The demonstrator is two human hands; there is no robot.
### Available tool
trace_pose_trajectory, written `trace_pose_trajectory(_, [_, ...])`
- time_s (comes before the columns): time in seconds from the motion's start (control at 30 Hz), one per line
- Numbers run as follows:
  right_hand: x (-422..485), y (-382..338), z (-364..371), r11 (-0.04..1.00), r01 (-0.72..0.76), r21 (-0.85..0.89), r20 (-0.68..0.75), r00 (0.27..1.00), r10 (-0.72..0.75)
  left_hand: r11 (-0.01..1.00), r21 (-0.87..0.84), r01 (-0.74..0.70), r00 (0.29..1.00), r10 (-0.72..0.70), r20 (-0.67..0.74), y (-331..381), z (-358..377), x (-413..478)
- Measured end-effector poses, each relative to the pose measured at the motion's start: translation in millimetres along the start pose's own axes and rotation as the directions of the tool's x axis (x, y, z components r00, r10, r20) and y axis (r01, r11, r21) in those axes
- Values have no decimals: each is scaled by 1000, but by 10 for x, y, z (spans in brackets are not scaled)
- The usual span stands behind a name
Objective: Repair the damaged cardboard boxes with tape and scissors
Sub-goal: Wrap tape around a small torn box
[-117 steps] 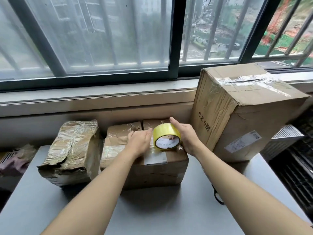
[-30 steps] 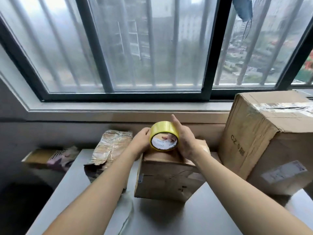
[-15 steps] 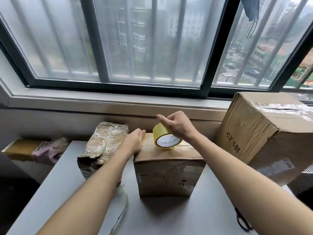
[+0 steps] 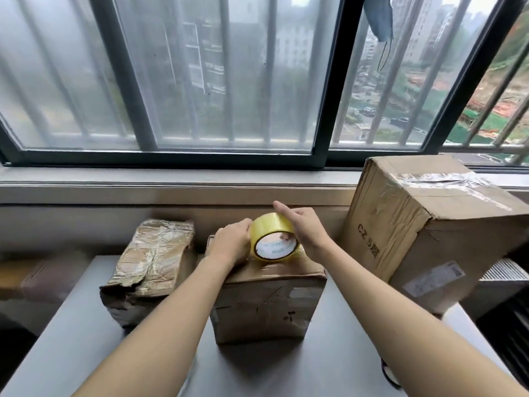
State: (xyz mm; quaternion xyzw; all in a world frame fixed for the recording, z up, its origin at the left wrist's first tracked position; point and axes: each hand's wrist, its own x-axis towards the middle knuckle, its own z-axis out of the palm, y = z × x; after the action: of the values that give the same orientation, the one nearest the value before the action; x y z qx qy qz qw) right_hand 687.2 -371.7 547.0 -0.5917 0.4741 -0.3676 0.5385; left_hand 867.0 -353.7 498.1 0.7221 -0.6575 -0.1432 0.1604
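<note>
A creased small cardboard box [image 4: 266, 308] stands on the grey table [image 4: 71, 348] in front of me. On its top sits a roll of yellow tape [image 4: 272, 237], standing on edge. My right hand [image 4: 303, 230] grips the roll from the right, with the forefinger stretched out over it. My left hand [image 4: 230, 245] lies on the box top and its fingertips touch the roll's left side; whether they pinch the tape end is hidden. Black scissors handles [image 4: 388, 376] peek out beside my right forearm.
A crumpled, tape-wrapped box [image 4: 148, 267] lies to the left. A large box [image 4: 429, 233] marked CZ 5 stands at the right, against the window sill [image 4: 171, 181]. A white radiator [image 4: 503, 275] sits behind it. The table's left edge drops to a dark floor.
My right hand has shifted from above the roll to its right side. My left hand has moved right along the box top, up against the roll.
</note>
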Motion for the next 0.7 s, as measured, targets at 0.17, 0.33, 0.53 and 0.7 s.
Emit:
trace_pose_trajectory(0.17, [5,55,145,996,-48,78,-7,999,49,982,187,39,999,-44,21,-122,45,-30])
trace_pose_trajectory(0.33, [34,-356,-472,792,195,-578,58,978,-198,989,138,43,996,-32,-79,-102,48,-27])
trace_pose_trajectory(0.53, [-40,-67,-780,910,176,-375,-37,978,-204,977,196,79,996,-70,-53,20,28,-22])
trace_pose_trajectory(0.7, [-46,180,-870,989,50,138,-244,970,-15,996,89,18,996,-25,81,571,47,77])
